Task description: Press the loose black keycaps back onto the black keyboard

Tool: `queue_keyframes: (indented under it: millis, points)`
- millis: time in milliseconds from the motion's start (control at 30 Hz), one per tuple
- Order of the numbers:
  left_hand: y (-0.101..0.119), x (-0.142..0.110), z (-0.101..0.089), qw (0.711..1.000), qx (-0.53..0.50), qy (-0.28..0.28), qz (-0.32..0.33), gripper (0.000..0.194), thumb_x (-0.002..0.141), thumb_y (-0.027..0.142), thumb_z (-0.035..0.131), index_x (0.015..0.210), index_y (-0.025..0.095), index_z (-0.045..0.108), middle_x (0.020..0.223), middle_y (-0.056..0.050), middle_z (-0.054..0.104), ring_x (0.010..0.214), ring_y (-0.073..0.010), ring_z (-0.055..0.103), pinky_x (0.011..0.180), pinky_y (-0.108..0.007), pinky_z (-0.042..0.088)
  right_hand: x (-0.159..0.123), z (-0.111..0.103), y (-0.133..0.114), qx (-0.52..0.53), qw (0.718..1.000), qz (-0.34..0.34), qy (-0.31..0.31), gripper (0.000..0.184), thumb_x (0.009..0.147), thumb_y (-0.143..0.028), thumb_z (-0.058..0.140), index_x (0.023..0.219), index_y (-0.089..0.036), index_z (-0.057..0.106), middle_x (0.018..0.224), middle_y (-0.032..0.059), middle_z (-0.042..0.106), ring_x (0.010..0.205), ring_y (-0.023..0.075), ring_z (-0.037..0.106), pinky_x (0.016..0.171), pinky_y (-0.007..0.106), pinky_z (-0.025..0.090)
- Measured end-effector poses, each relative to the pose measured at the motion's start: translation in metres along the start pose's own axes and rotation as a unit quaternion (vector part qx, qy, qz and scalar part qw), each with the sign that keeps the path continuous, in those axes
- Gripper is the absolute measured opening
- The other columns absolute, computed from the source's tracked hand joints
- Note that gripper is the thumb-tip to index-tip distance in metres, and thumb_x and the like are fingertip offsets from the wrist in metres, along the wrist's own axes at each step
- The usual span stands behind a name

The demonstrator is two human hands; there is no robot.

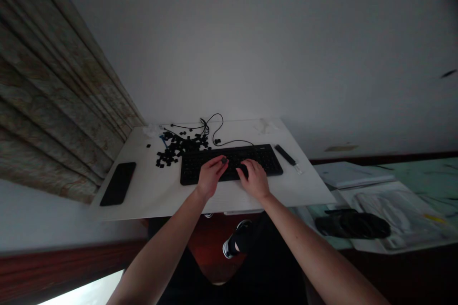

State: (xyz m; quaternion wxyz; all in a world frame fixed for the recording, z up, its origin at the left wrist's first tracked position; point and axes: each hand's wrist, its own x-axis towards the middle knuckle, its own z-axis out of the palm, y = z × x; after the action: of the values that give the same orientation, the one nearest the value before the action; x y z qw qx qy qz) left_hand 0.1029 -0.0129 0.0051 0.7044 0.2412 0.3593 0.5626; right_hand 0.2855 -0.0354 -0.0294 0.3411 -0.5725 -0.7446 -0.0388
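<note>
A black keyboard [265,159] lies on a small white table [150,195]. My left hand [210,176] rests on its middle with the fingers curled and pinched around a small grey thing at the fingertips. My right hand [255,178] sits just to the right on the keyboard, fingers bent down onto a dark piece that I cannot make out. A heap of loose black keycaps [175,147] lies behind the keyboard's left end. The keyboard's black cable [214,128] coils at the back of the table.
A black phone [118,183] lies at the table's left. A dark pen-like tool [286,155] sits right of the keyboard. A curtain [53,105] hangs at the left, a white wall behind. Papers and a dark object [352,224] lie low at the right.
</note>
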Motion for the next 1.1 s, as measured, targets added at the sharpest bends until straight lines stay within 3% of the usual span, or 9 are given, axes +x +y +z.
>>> queue_keyframes:
  millis: [133,300,467,667,800,867,933,1033,1100]
  points:
    - [-0.028,0.001,0.011,0.999,-0.02,-0.003,-0.026,0.024,0.072,0.015,0.08,0.095,0.012,0.075,0.104,-0.01,0.074,0.102,-0.0208,0.069,0.105,-0.039,0.048,0.0,-0.002,-0.001,0.038,0.999,-0.017,-0.004,0.027,0.096,-0.036,0.051,0.112,-0.018,0.061,0.108,0.0136,0.067,0.101,0.0257,0.063,0.089,0.038,0.051]
    - [-0.04,-0.002,0.017,0.998,-0.014,-0.036,-0.049,0.029,0.069,0.012,0.077,0.098,0.013,0.076,0.102,-0.009,0.075,0.097,-0.0189,0.069,0.101,-0.036,0.048,-0.001,-0.001,0.0,0.033,0.999,-0.005,-0.009,0.029,0.094,-0.036,0.053,0.115,-0.016,0.06,0.107,0.0137,0.067,0.095,0.026,0.065,0.084,0.038,0.053]
    - [-0.045,-0.006,0.019,0.998,-0.007,-0.047,-0.048,0.036,0.066,0.007,0.069,0.101,0.014,0.076,0.108,-0.01,0.074,0.099,-0.0189,0.067,0.099,-0.035,0.046,-0.002,-0.001,0.0,0.036,0.999,-0.002,-0.019,0.027,0.095,-0.031,0.05,0.117,-0.019,0.06,0.108,0.0118,0.067,0.092,0.0236,0.066,0.08,0.035,0.054]
    - [-0.045,-0.01,0.017,0.997,-0.002,-0.048,-0.058,0.035,0.065,0.009,0.071,0.099,0.014,0.076,0.106,-0.01,0.074,0.104,-0.0203,0.067,0.105,-0.038,0.044,-0.003,0.0,0.001,0.019,1.0,-0.003,-0.02,0.029,0.099,-0.029,0.044,0.12,-0.019,0.062,0.109,0.0117,0.068,0.094,0.0229,0.067,0.08,0.034,0.055]
    - [-0.03,-0.011,0.004,0.993,0.112,-0.027,-0.006,0.029,0.07,0.015,0.07,0.099,0.015,0.075,0.102,-0.011,0.074,0.102,-0.0221,0.068,0.099,-0.039,0.049,-0.003,0.001,0.001,0.015,1.0,-0.001,-0.011,0.031,0.1,-0.029,0.043,0.122,-0.019,0.063,0.112,0.0116,0.068,0.099,0.0226,0.067,0.084,0.034,0.055]
    - [-0.016,-0.008,-0.01,0.974,0.218,0.001,0.052,0.026,0.075,0.017,0.064,0.099,0.017,0.074,0.097,-0.008,0.073,0.095,-0.0211,0.068,0.09,-0.036,0.053,-0.003,0.0,0.001,0.015,1.0,0.0,-0.005,0.031,0.101,-0.03,0.043,0.121,-0.019,0.064,0.112,0.0118,0.068,0.097,0.0219,0.067,0.084,0.034,0.055]
    - [0.002,-0.004,-0.03,0.936,0.33,0.035,0.118,0.025,0.078,0.016,0.057,0.097,0.019,0.073,0.096,-0.006,0.071,0.09,-0.0198,0.068,0.083,-0.035,0.055,-0.003,0.0,0.0,0.013,1.0,0.004,-0.001,0.032,0.101,-0.033,0.044,0.119,-0.018,0.065,0.112,0.0121,0.069,0.094,0.0215,0.067,0.082,0.033,0.055]
    - [0.035,0.0,-0.063,0.843,0.478,0.097,0.227,0.024,0.08,0.013,0.052,0.092,0.021,0.072,0.1,-0.004,0.069,0.095,-0.0201,0.065,0.091,-0.037,0.052,-0.003,0.0,-0.001,0.014,1.0,0.013,-0.001,0.033,0.101,-0.034,0.043,0.117,-0.017,0.066,0.11,0.012,0.069,0.09,0.021,0.067,0.08,0.034,0.056]
    - [0.053,-0.002,-0.08,0.787,0.544,0.123,0.262,0.025,0.082,0.011,0.049,0.092,0.021,0.071,0.1,-0.004,0.068,0.098,-0.0215,0.064,0.095,-0.038,0.051,-0.003,0.0,0.0,0.013,1.0,0.015,-0.005,0.033,0.101,-0.035,0.043,0.117,-0.017,0.067,0.109,0.012,0.069,0.09,0.0211,0.067,0.08,0.034,0.056]
